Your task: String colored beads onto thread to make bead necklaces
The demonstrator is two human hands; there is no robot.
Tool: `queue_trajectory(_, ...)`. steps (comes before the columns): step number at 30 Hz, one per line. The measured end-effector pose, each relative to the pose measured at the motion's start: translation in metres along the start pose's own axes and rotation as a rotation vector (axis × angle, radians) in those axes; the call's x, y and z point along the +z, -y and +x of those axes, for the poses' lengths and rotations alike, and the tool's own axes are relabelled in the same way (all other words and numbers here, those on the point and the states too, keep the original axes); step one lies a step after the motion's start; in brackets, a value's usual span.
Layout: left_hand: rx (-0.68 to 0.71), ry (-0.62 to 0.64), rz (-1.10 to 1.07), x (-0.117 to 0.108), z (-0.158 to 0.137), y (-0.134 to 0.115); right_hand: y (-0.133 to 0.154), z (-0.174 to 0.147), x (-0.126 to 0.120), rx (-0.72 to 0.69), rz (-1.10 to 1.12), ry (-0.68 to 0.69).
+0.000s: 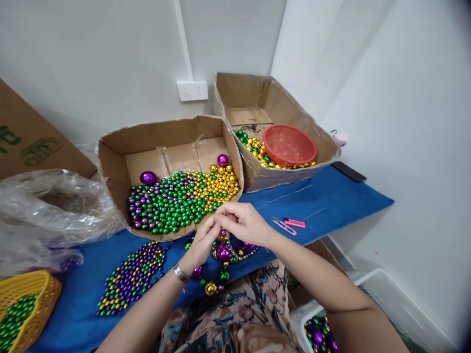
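Observation:
Over the blue table's front edge, my left hand (pixel 201 245), with a silver watch (pixel 180 273) on its wrist, and my right hand (pixel 246 224) meet at the fingertips. Both are closed in a pinch; what lies between the fingers is too small or hidden to name. Just beneath them is a bead necklace (pixel 223 252) of purple, green and gold beads, large and small, partly covered by my hands. Directly beyond stands a cut-down cardboard box (pixel 143 139) with loose green, gold and purple beads (pixel 184 201) and larger purple balls (pixel 148 178).
A second cardboard box (pixel 312 115) holds beads and a red bowl (pixel 290 144). Pink thread snips (pixel 284 226) and a small pink item (pixel 294 223) lie right. Left are small beads (pixel 130 279), a plastic bag (pixel 55 211) and a yellow basket (pixel 42 304). A white bin (pixel 305 321) stands low right.

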State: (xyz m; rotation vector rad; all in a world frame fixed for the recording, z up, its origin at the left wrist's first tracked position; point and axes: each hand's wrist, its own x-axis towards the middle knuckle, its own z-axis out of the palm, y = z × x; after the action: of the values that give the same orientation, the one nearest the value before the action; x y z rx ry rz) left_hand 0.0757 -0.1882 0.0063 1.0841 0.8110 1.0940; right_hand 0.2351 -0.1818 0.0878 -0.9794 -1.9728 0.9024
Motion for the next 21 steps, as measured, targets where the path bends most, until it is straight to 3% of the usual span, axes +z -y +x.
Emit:
queue_trajectory(5, 0.067, 0.188, 0.079, 0.001, 0.000, 0.002, -0.006, 0.010, -0.008, 0.102, 0.196, -0.132)
queue_trajectory(11, 0.136, 0.224, 0.111, 0.001, 0.003, 0.005, -0.030, 0.022, -0.008, 0.179, 0.525, -0.296)
queue_trajectory(15, 0.194, 0.234, 0.312, 0.000, 0.006, 0.002, -0.057, 0.027, -0.011, 0.297, 0.634, -0.384)
queue_trajectory(18, 0.220, 0.238, 0.454, -0.004, 0.011, 0.003, -0.080, 0.014, -0.023, 0.380, 0.581, -0.353)
queue_trajectory(21, 0.182, 0.208, 0.447, -0.010, 0.015, 0.010, -0.099, -0.021, -0.044, 0.392, 0.252, -0.279)
